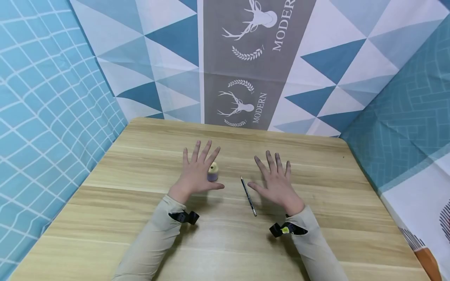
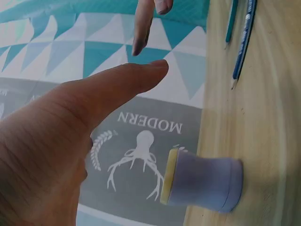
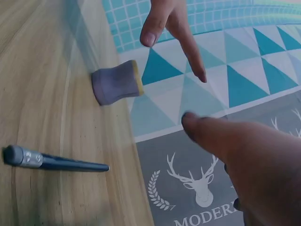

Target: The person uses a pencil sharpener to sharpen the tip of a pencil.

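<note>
My left hand [image 1: 196, 173] is held over the table with its fingers spread and nothing in it. Just behind and to the right of it stands a small pencil sharpener [image 1: 212, 176], upright, with a purple waisted body and a yellow top with a dark hole; the hand partly covers it in the head view. A dark blue pencil [image 1: 248, 196] lies between the hands, its sharpened tip pointing away from me. To the right of the pencil is my right hand [image 1: 276, 184], its fingers also spread and holding nothing. In the right wrist view the sharpener [image 3: 115, 84] stands beyond the pencil [image 3: 70, 164].
The wood-grain table [image 1: 140, 234] has rounded far corners. Patterned cloth hangs around it: a blue grid cloth [image 1: 42, 97] at left, a triangle-and-deer cloth [image 1: 175, 47] behind, and a teal cloth [image 1: 397, 128] at right. Each wrist wears a black strap with a camera.
</note>
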